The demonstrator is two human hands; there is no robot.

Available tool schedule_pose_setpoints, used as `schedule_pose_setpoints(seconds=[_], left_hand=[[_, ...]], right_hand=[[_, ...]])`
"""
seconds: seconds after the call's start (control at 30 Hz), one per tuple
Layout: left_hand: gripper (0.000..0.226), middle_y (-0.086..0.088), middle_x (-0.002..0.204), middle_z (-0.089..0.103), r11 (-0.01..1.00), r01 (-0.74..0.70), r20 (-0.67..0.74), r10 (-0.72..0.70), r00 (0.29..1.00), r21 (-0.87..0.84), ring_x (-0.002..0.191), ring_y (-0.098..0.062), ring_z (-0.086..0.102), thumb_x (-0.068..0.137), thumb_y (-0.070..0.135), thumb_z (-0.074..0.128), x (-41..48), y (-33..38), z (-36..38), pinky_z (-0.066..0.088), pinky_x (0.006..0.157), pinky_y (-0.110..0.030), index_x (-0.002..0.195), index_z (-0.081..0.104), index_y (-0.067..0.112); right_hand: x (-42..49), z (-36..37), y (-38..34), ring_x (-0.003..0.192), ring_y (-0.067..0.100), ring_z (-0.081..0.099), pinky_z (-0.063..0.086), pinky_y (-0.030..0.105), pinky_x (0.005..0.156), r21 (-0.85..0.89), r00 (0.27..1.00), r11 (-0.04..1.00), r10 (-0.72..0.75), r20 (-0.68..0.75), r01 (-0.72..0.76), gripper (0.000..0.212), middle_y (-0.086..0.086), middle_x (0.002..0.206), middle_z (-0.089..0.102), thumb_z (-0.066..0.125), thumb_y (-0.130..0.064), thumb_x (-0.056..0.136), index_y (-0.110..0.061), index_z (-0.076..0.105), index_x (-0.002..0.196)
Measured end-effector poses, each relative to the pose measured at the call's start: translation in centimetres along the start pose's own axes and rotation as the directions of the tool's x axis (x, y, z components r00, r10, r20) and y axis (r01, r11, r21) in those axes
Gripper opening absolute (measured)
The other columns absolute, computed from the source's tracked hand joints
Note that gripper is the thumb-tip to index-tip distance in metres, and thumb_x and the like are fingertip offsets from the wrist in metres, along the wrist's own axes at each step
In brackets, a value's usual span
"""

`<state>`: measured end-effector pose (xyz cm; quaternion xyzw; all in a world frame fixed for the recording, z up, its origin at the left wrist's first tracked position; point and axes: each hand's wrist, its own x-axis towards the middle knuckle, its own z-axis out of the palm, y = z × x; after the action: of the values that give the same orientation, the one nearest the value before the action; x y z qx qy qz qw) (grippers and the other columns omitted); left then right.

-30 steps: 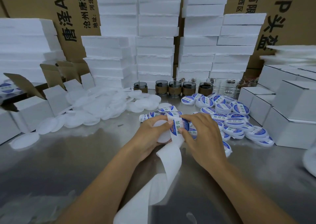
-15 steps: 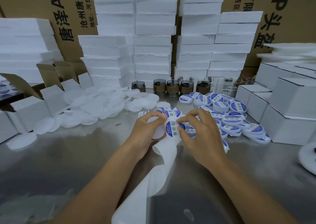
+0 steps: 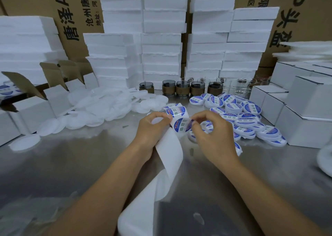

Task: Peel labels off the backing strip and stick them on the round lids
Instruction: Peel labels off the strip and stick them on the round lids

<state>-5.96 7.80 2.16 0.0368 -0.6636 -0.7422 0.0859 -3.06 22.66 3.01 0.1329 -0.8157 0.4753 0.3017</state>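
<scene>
My left hand (image 3: 152,129) grips the white backing strip (image 3: 170,156) together with a plain white round lid (image 3: 157,121). The strip curls over my fingers and trails down toward me. A round blue-and-white label (image 3: 181,127) sits on the strip between my hands. My right hand (image 3: 212,136) pinches that label's right edge with thumb and forefinger. Another label (image 3: 177,112) lies on the strip just above. Plain white lids (image 3: 100,108) are heaped to the left, and labelled lids (image 3: 246,118) are piled to the right.
The metal table (image 3: 71,163) carries open white cartons (image 3: 30,109) at left and shut white boxes (image 3: 309,117) at right. Dark jars (image 3: 181,89) and clear glasses (image 3: 240,86) stand behind the lids. Foam block stacks (image 3: 161,46) and brown cartons fill the back.
Both hands rose slightly off the table with the strip. My right fingers moved from pressing on the label to pinching its edge.
</scene>
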Motion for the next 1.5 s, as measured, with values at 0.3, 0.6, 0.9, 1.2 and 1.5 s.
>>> schedule_pose_setpoints(seconds=[0.3,0.6,0.9,1.2,1.5], left_hand=[[0.018,0.016,0.065,0.067,0.997,-0.071,-0.094,0.067,0.993,-0.032,0.055,-0.005,0.063,0.079,0.017,0.074,0.3,0.1,-0.1,0.052,0.050,-0.021,0.063,0.067,0.022],[0.036,-0.001,0.075,0.073,0.883,-0.033,0.001,0.038,0.999,-0.468,0.069,-0.016,0.070,0.096,0.044,0.042,0.1,2.3,-0.1,0.053,0.054,-0.023,0.080,0.061,0.017],[0.062,-0.010,0.083,0.072,0.866,0.103,0.302,0.057,0.952,-0.489,0.079,-0.020,0.068,0.098,0.051,0.015,-1.0,1.4,1.5,0.055,0.070,-0.029,0.088,0.061,0.010],[0.061,-0.015,0.088,0.070,0.848,0.136,0.332,0.049,0.942,-0.512,0.082,-0.024,0.071,0.097,0.051,0.020,-0.8,1.0,1.6,0.059,0.071,-0.031,0.091,0.061,0.007],[0.059,-0.014,0.088,0.071,0.878,0.116,0.316,0.041,0.948,-0.464,0.084,-0.023,0.070,0.097,0.049,0.022,-1.0,1.0,1.7,0.057,0.076,-0.032,0.090,0.062,0.008]], right_hand=[[1.3,-0.6,0.4,0.055,-0.004,0.053,0.040,0.005,0.055,0.490,0.917,0.832,0.372,-0.143,-0.261,0.030,-0.018,0.053,0.061,0.054,0.000,0.083,-0.024,0.062,0.066],[1.3,-0.4,-0.8,0.058,0.006,0.058,0.042,0.018,0.054,0.699,0.867,0.528,0.406,0.290,-0.482,0.010,-0.006,0.062,0.066,0.059,-0.014,0.083,-0.020,0.064,0.076],[0.1,0.7,-1.0,0.047,0.006,0.044,0.033,0.021,0.052,0.597,0.862,0.624,0.329,0.384,-0.504,0.010,-0.003,0.059,0.060,0.070,-0.018,0.075,-0.012,0.068,0.083],[0.0,1.2,-0.9,0.042,0.006,0.043,0.035,0.017,0.044,0.540,0.852,0.661,0.444,0.279,-0.521,0.005,-0.003,0.053,0.060,0.073,-0.015,0.076,-0.014,0.068,0.073],[-0.1,1.3,-1.0,0.048,0.008,0.045,0.039,0.024,0.055,0.507,0.825,0.656,0.500,0.263,-0.559,0.006,0.002,0.060,0.060,0.075,-0.020,0.075,-0.015,0.072,0.075]])
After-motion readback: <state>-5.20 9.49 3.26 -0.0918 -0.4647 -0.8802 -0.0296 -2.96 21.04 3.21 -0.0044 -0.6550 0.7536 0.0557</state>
